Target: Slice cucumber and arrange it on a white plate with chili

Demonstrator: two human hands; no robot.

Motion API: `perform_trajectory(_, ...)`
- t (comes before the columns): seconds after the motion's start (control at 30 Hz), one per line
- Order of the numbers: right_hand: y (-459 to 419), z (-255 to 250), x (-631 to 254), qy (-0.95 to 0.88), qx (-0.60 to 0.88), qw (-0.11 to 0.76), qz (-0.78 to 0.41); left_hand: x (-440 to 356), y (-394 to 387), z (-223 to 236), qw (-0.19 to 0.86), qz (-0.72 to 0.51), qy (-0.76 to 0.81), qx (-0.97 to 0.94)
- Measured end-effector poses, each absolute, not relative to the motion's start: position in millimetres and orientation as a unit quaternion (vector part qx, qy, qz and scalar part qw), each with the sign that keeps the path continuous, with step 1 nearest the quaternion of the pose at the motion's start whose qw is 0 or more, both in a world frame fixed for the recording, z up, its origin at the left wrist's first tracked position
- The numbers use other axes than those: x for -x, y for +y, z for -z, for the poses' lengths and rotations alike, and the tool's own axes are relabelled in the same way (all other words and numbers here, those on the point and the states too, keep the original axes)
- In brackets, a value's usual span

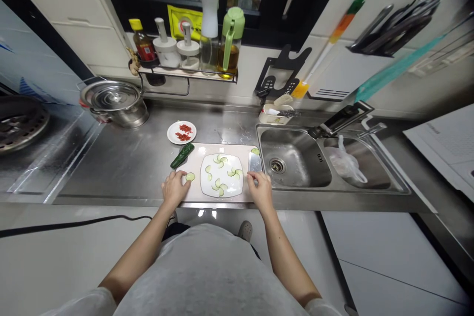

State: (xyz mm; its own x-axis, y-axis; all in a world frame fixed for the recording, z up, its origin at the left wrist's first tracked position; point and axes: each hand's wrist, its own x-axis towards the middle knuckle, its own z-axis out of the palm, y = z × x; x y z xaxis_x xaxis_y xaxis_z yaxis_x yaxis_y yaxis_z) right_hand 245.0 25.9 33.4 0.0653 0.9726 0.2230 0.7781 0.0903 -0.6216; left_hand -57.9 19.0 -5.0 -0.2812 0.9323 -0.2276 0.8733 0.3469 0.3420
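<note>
A square white plate (222, 167) with a dark rim lies on the pale cutting board (197, 150). Thin cucumber slices (221, 160) are set on it in several small pinwheel groups. On the board left of the plate, my left hand (175, 187) has thumb and forefinger at the edges of a small stack of cucumber slices (190, 177). To the plate's right, my right hand (260, 186) is closed at the near end of a broad-bladed knife (255, 162); its handle is hidden. A cucumber end (255, 151) sits beyond the blade. A dark green cucumber piece (182, 155) rests at the board's left edge.
Behind the board stands a small white plate (172, 133) of chopped red bits. A double sink (296, 158) is at the right, with a plastic bag (348, 163) in one basin. A lidded steel pot (126, 108) stands left, below a bottle rack (188, 73).
</note>
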Motion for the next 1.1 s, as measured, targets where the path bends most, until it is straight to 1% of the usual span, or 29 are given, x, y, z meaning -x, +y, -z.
perform_trajectory(0.27, 23.8, -28.7, -241.2, -0.671, 0.656, 0.311, -0.15, 54.8, 23.6, 5.2, 0.2, -0.087, 0.795, -0.567)
perform_trajectory(0.47, 21.8, -30.3, -236.8, -0.677, 0.649, 0.31, -0.156, 53.9, 25.3, 8.3, 0.227, -0.143, 0.781, -0.564)
perform_trajectory(0.57, 21.0, -33.6, -228.1, -0.679, 0.64, 0.317, -0.17, 53.0, 26.7, 10.2, 0.284, -0.215, 0.771, -0.528)
perform_trajectory(0.7, 24.7, -43.1, -203.4, -0.682, 0.606, 0.337, -0.233, 51.0, 30.6, -0.4, 0.443, -0.384, 0.693, -0.419)
perform_trajectory(0.77, 29.3, -49.1, -186.6, -0.684, 0.58, 0.35, -0.271, 49.1, 32.7, -14.8, 0.509, -0.437, 0.636, -0.381)
perform_trajectory(0.97, 44.8, -64.8, -140.2, -0.667, 0.506, 0.39, -0.383, 36.6, 34.0, -61.9, 0.571, -0.475, 0.574, -0.344)
perform_trajectory(1.1, 49.3, -70.5, -127.7, -0.676, 0.471, 0.389, -0.412, 28.7, 32.0, -67.4, 0.58, -0.487, 0.543, -0.362)
